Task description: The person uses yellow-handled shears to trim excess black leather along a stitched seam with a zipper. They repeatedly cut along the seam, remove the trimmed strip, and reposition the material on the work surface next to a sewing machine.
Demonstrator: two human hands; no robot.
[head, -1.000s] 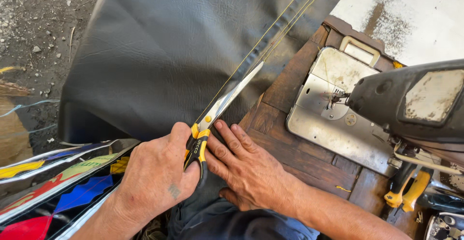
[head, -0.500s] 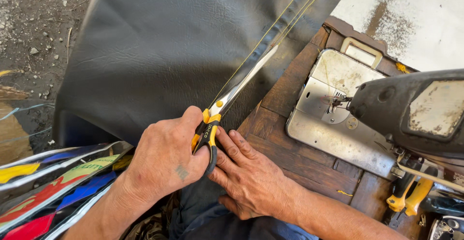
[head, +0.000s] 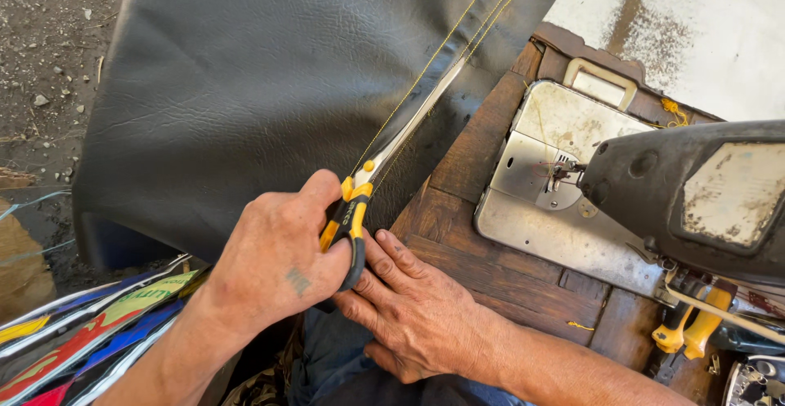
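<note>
Yellow-and-black handles of a pair of scissors [head: 353,218] are gripped in the left hand [head: 274,255], closed around them just left of the frame's centre. The long steel blades are pointed toward the upper right and are laid along the edge of a sheet of black leatherette [head: 270,87], beside a line of yellow stitching [head: 429,58]. The right hand [head: 413,312], in the lower middle of the frame, is pressed flat and open on dark material beneath the scissors, its fingertips touching the lower handle loop; nothing is grasped by it. The leatherette is spread over the upper left and centre of the frame and hangs over the edge of a worn wooden bench [head: 491,267]. To the right, the metal bed plate [head: 556,201] of a sewing machine is set into the bench, and the machine's dark head [head: 703,193] is seen at the right edge. At the lower left, colourful striped fabric [head: 90,328] is visible, with bare gravelly ground [head: 49,54] at the upper left.
</note>
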